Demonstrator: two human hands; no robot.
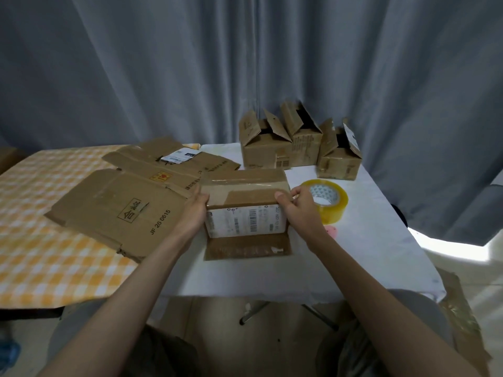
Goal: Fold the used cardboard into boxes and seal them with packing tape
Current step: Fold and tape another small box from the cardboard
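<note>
Box in hand (246,210): stood on the white table (367,240) between both hands, taped top face up, label toward the person, one flap lying flat in front
Left hand (194,213): fingers curled round the left top edge
Right hand (296,206): thumb on top, fingers wrapped over the right top corner
Handling: likely light and empty, stiff at edges, walls apt to buckle if squeezed; tape strip looked slick
Best hold: opposite corners or creases
Tape roll (326,201): just right of the right hand
Other cardboard: flat sheets (119,210) left, open boxes (283,148) behind

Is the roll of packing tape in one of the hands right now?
No, the tape roll sits on the white table behind the right hand, which grips the box.
</note>
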